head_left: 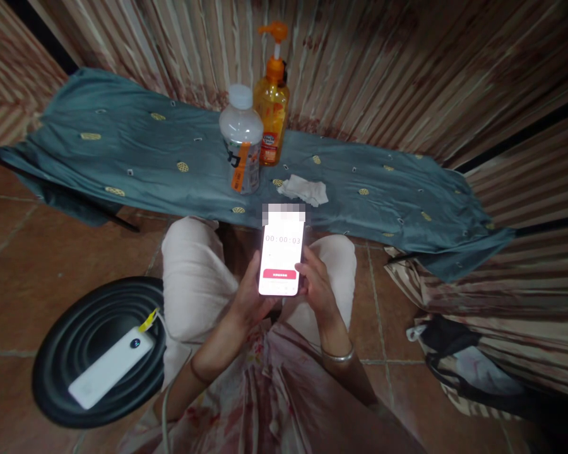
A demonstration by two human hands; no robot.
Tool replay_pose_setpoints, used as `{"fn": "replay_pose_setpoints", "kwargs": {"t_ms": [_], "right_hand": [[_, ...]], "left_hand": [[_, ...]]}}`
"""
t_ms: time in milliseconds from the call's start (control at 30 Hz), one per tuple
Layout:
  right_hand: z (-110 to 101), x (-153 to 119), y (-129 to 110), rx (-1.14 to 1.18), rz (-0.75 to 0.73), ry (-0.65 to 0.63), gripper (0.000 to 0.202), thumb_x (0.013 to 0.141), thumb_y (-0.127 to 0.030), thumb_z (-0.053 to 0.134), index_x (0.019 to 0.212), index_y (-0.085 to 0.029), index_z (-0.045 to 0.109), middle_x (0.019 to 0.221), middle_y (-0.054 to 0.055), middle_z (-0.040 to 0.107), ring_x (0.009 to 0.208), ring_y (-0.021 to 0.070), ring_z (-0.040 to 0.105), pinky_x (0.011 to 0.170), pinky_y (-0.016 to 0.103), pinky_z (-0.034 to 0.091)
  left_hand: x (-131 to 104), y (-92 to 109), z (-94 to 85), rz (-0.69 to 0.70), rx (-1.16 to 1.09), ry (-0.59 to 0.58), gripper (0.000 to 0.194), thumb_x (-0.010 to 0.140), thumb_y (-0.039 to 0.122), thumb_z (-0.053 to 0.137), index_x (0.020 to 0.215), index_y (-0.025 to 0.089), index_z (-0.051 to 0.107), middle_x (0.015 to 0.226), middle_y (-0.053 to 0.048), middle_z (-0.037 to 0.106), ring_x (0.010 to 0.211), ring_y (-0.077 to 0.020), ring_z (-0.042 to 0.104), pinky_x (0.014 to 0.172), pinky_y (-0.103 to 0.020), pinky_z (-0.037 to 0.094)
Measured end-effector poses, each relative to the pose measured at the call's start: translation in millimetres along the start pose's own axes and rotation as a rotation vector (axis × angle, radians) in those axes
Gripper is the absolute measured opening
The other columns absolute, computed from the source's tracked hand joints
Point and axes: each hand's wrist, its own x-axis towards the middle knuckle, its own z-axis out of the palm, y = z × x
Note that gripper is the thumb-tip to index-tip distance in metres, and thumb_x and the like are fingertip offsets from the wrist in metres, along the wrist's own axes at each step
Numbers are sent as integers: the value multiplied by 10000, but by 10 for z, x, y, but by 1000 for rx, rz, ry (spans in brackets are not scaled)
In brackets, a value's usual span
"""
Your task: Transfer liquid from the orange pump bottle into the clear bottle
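Clock face centred on the phone (282, 255), twelve pointing away from the person. Phone held upright in both hands, between two knees in pale trousers (189, 271). Screen bright, facing the person: 00:00:03 across it, a red bar lower down, top edge blurred out.

Left hand (253, 293) grips the lower left side at eight o'clock; its fingers mostly hidden behind the phone. Right hand (318, 280) closed round the lower right side at four, thumb over the screen's edge; whether it touches the glass, cannot tell. Silvery bangle (339, 357) on the right wrist.

Beyond the phone, a low surface under teal cloth (132, 139) with yellow motifs, spanning ten to two. On it: clear bottle with white cap (240, 142), eleven o'clock, upright; orange pump bottle (271, 116), twelve, upright, just behind the first; crumpled white tissue (305, 190), one o'clock.

At eight, a white power bank (111, 367) lies on a black ringed disc (50, 359), yellow piece at its upper end. At four, dark fabric items (454, 340) on the tiled floor (366, 315). Striped curtain (360, 69) behind everything at twelve.
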Motion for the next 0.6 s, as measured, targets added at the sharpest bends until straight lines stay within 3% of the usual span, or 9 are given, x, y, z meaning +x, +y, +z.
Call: {"fn": "replay_pose_setpoints", "kwargs": {"t_ms": [133, 267, 500, 600], "right_hand": [[3, 2, 1, -14, -10, 12, 345, 755, -260, 528, 1086, -238, 624, 1105, 0, 680, 981, 203, 612, 756, 299, 511], [-1, -2, 6, -22, 24, 14, 358, 757, -273, 529, 1102, -247, 621, 1103, -4, 678, 996, 211, 608, 676, 283, 515], [2, 4, -16, -19, 18, 11, 328, 758, -267, 528, 1070, -244, 624, 1019, -5, 698, 831, 180, 640, 538, 243, 488], [13, 2, -28, -24, 9, 25, 302, 768, -272, 537, 1053, -242, 632, 1000, -10, 705, 841, 180, 646, 577, 253, 514]], "left_hand": [[11, -7, -9, -6, 6, 1, 549, 997, 435, 235, 1286, 96, 554, 976, -103, 747, 845, -205, 721, 841, -348, 571], [20, -11, -21, -4, 13, -13, 536, 986, 451, 286, 1328, 110, 519, 1010, -97, 742, 875, -215, 717, 863, -367, 565], [39, 1, -17, -17, 14, -10, 535, 984, 450, 291, 1351, 118, 493, 1045, -99, 734, 866, -222, 717, 857, -389, 568], [46, 4, -10, -21, 19, -18, 523, 983, 449, 297, 1317, 118, 526, 1038, -93, 736, 863, -218, 717, 845, -379, 574]]}}
